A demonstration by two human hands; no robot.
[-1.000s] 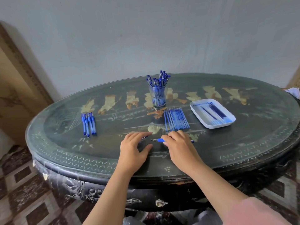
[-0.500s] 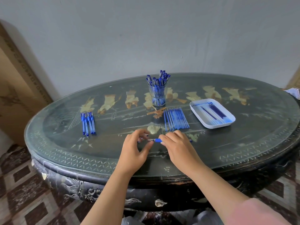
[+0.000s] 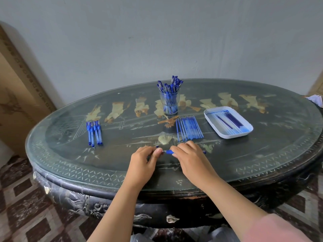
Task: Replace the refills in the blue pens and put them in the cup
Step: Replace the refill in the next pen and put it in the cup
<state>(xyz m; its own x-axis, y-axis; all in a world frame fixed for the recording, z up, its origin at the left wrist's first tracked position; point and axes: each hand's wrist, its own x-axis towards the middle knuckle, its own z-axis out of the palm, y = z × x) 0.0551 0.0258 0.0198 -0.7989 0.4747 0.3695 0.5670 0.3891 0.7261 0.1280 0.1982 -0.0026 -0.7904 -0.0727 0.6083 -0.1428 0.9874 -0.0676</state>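
Both forearms in from bottom edge, converging at centre of frame over near part of table. Left hand palm down, fingers curled, thumb and fingertips pinching tip end of blue pen. Small blue piece poking out past left fingers; can't tell what. Right hand knuckles up, fingers curled over pen barrel, gripping it; barrel's rear end sticking out right of hand. Pen level, just above or on glass top, can't tell which. Cup upper centre, full of pens. Refills in row just beyond right hand. Tray centre right, refills inside. Pen bundle centre left.
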